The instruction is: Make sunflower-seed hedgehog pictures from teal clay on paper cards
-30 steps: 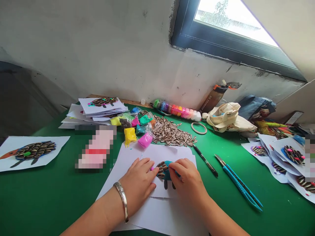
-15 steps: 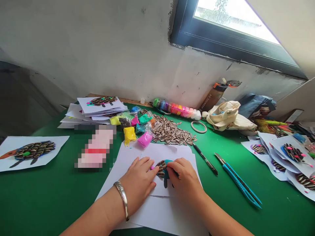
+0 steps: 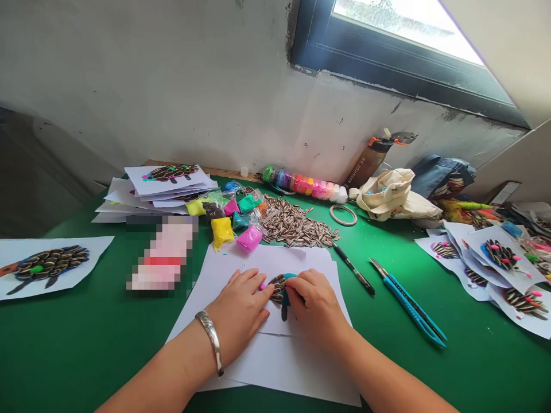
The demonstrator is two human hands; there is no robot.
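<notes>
On a stack of white paper (image 3: 279, 361) lies a small teal clay figure (image 3: 282, 287) partly covered with striped sunflower seeds, with dark legs below. My left hand (image 3: 241, 312), a silver bangle on its wrist, rests flat on the paper with fingers spread, touching the figure's left side. My right hand (image 3: 312, 304) is curled over the figure's right side, its fingertips pressed together on the seeds. What they pinch is hidden.
A pile of sunflower seeds (image 3: 297, 226) and small coloured clay bags (image 3: 235, 226) lie behind the paper. A black pen (image 3: 353, 269) and a blue utility knife (image 3: 407, 301) lie to the right. Finished seed pictures sit at left (image 3: 47, 267), back left (image 3: 167, 178) and right (image 3: 499, 258).
My right hand has slid a little leftward over the clay figure, covering more of its teal body. The left hand stays put. The view has shifted slightly.
</notes>
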